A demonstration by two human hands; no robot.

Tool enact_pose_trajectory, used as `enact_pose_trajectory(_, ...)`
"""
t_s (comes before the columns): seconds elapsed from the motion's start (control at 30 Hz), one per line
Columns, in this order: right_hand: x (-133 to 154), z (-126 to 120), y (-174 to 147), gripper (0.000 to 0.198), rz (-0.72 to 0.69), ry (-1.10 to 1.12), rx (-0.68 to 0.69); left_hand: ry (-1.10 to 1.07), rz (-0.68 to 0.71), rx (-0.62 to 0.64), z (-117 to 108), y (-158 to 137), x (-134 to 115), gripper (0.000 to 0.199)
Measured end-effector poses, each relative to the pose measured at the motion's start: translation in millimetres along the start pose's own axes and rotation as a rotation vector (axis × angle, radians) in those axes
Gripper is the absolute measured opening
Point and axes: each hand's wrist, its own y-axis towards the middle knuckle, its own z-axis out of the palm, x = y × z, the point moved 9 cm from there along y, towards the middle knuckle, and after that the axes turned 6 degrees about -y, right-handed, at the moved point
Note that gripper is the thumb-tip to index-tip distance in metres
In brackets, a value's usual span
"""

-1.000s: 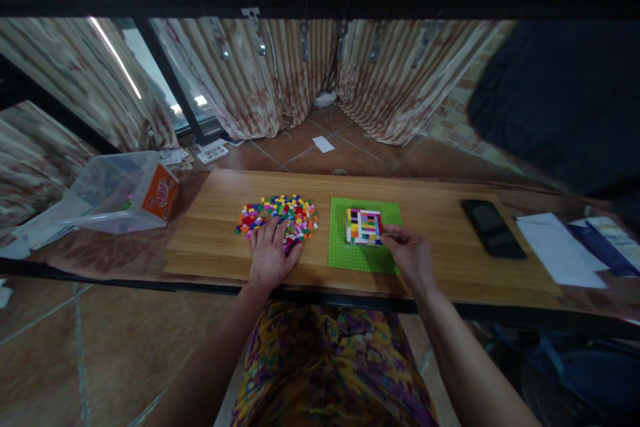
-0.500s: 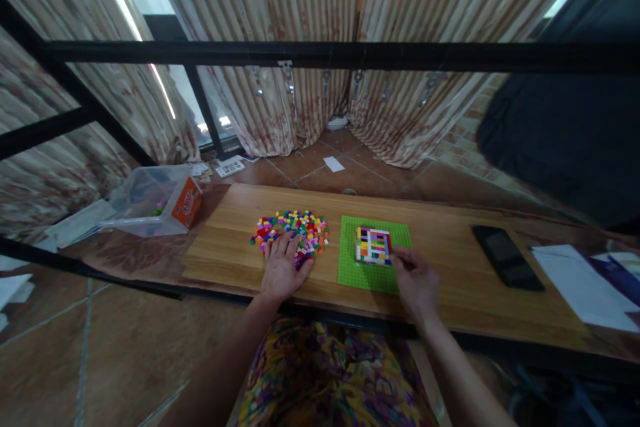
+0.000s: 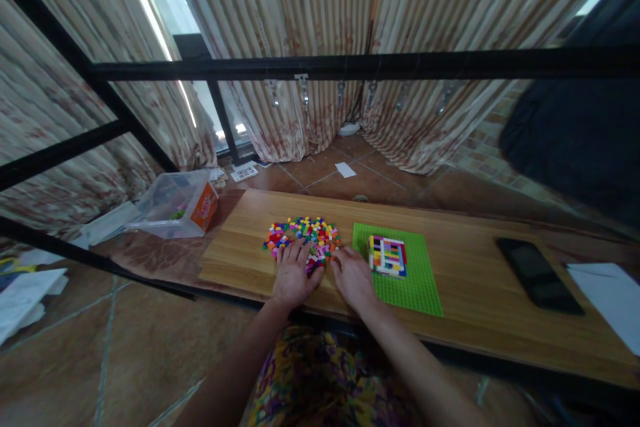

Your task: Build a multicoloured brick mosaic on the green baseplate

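A heap of small multicoloured toy bricks [image 3: 316, 233] lies on the wooden board. My left hand [image 3: 293, 277] rests on the near side of the heap, palm down with its fingers spread. At the heap's right edge is my right hand [image 3: 354, 278], its fingertips touching or just beside the loose bricks; thumb and fingers look apart, and I make out nothing held. Right of that hand, a green baseplate [image 3: 417, 280] carries a low, roughly square structure of coloured bricks [image 3: 389, 256] with white strips across its top.
A black phone [image 3: 540, 275] lies on the board [image 3: 465, 260] at the right, near white paper [image 3: 607, 300]. Left of the board stands a clear plastic box [image 3: 170, 203] with an orange label. A black metal bar [image 3: 320, 68] crosses beyond the board, before the curtains.
My right hand has moved left from the brick structure to the heap's right edge. My left hand remains on the heap. The baseplate looks turned slightly, and the whole view has shifted.
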Motion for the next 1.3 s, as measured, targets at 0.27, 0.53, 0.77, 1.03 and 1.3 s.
enact_pose_trajectory(0.27,4,7,0,0.017,0.027,-0.055,0.007,0.000,-0.008,0.010,-1,0,0,0.054)
enact_pose_trajectory(0.53,-18,-42,-44,0.019,0.100,0.297,-0.119,0.008,0.015,-0.016,-3,2,-1,0.051)
enact_pose_trajectory(0.77,-126,-80,-91,0.032,0.493,0.481,-0.371,0.014,0.042,-0.032,-3,3,0,0.050)
enact_pose_trajectory(1.03,-166,-68,-77,0.036,0.572,0.669,-0.425,0.037,0.052,-0.047,-3,4,1,0.050)
enact_pose_trajectory(1.3,-168,-60,-72,0.028,0.612,0.765,-0.420,0.048,0.045,-0.032,-3,4,-1,0.048)
